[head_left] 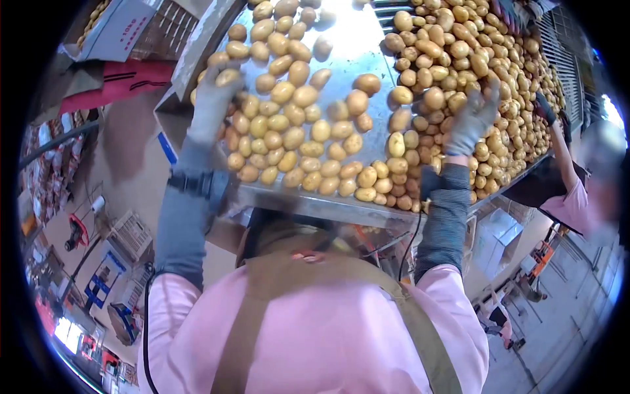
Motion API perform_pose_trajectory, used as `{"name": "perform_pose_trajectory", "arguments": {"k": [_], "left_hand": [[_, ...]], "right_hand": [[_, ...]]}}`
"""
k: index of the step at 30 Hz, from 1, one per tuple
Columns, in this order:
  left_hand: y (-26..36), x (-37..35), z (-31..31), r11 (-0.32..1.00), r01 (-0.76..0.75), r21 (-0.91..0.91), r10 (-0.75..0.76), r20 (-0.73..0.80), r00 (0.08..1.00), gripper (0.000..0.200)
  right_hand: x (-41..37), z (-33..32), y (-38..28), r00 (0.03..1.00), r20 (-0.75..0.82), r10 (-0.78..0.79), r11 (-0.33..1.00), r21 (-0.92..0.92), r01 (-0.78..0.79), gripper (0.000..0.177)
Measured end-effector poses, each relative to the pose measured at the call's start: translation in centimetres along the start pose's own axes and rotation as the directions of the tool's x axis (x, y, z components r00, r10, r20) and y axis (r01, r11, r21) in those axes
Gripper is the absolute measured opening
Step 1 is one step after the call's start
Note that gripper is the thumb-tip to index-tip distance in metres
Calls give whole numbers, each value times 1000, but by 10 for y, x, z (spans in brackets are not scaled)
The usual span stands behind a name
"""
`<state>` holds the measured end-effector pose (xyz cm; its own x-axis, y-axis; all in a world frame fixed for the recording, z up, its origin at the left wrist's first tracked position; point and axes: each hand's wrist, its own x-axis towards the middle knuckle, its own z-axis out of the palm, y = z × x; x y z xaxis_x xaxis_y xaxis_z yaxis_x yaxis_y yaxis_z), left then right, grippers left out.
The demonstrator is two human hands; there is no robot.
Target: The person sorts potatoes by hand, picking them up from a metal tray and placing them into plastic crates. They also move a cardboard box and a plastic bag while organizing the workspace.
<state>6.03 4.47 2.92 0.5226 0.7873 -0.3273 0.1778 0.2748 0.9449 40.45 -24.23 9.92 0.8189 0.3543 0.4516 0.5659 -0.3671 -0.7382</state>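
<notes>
Many yellow-brown potatoes (285,138) lie on a metal sorting table (328,203) in front of me, with a dense heap of potatoes (453,49) on its right side. At the table's left edge, my gloved left hand (211,105) is closed around a potato (228,77), slightly blurred. My gloved right hand (474,121) rests over the heap's near part with its fingers apart, and I see nothing gripped in it. Potatoes beneath its palm are partly hidden.
A co-worker in a pink top (571,207) reaches into the heap from the right. Another gloved hand (508,16) is at the far top right. A cardboard box (121,29) stands at upper left. Filled bags (52,157) are stacked at far left.
</notes>
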Motion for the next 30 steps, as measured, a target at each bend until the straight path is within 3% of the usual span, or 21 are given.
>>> {"name": "perform_pose_trajectory", "arguments": {"k": [1,2,4,5,6,7,8,9,10,11,12,14,16,18,19,20,22,23,26,28,30], "left_hand": [[5,-7,3,994,70,84,-75,57,996,28],[10,-9,8,975,132,176,-153,108,982,26],[8,-10,39,875,-204,440,68,305,950,26],[-4,-1,58,569,-482,667,282,392,876,36],[3,6,73,315,-551,773,271,483,833,44],[3,13,85,265,-511,818,143,490,860,47],[3,27,96,204,-481,853,22,487,873,50],[3,40,108,175,-452,874,-98,473,876,52],[6,47,112,176,-490,854,-70,508,859,55],[2,52,108,208,-509,835,-35,527,849,57],[-2,55,103,237,-529,815,-6,546,838,59],[20,47,96,278,-461,842,-137,510,849,59],[29,17,91,298,-481,824,118,468,876,52],[7,-1,93,195,-673,713,407,566,717,48],[15,-18,108,179,-687,705,209,655,726,48],[24,-31,135,163,-698,697,10,707,708,47],[7,-45,170,173,-686,707,-135,707,695,44],[-3,-44,181,171,-685,708,-148,706,692,41],[-15,-19,204,144,-697,702,-175,712,680,34],[-12,-9,207,132,-721,681,-186,731,656,31],[-4,0,196,381,-600,704,-169,690,704,43]], "right_hand": [[17,-33,65,999,-28,-17,956,-295,8,57],[22,-51,120,998,-54,-37,827,-562,1,57],[9,-22,95,1000,14,-18,419,-908,20,58],[16,-1,56,973,-57,226,456,-876,-157,60],[22,19,36,973,110,205,774,-627,-92,56],[17,50,28,978,203,45,755,-648,100,52],[7,85,43,902,270,-337,694,-576,432,48],[14,110,3,915,363,175,804,-590,80,52],[2,154,49,939,239,-248,717,-607,344,60],[6,166,9,938,345,42,742,-639,202,64],[9,178,24,864,500,-60,930,-286,231,61],[4,155,5,844,532,-65,981,188,-43,57],[2,78,-26,915,403,25,984,150,-93,56],[3,16,13,998,37,-51,984,-167,57,44],[-7,-34,43,999,-51,4,882,-470,-28,44],[-26,-66,76,988,-152,21,691,-712,-125,45],[-64,-68,96,989,-118,86,374,-916,-142,50],[-61,-62,93,978,-145,150,376,-906,-192,52],[-31,-18,53,981,-46,190,654,-739,-162,54],[-38,17,69,996,-8,92,733,-676,-73,55],[-49,44,34,977,157,143,736,-677,1,59]]}}
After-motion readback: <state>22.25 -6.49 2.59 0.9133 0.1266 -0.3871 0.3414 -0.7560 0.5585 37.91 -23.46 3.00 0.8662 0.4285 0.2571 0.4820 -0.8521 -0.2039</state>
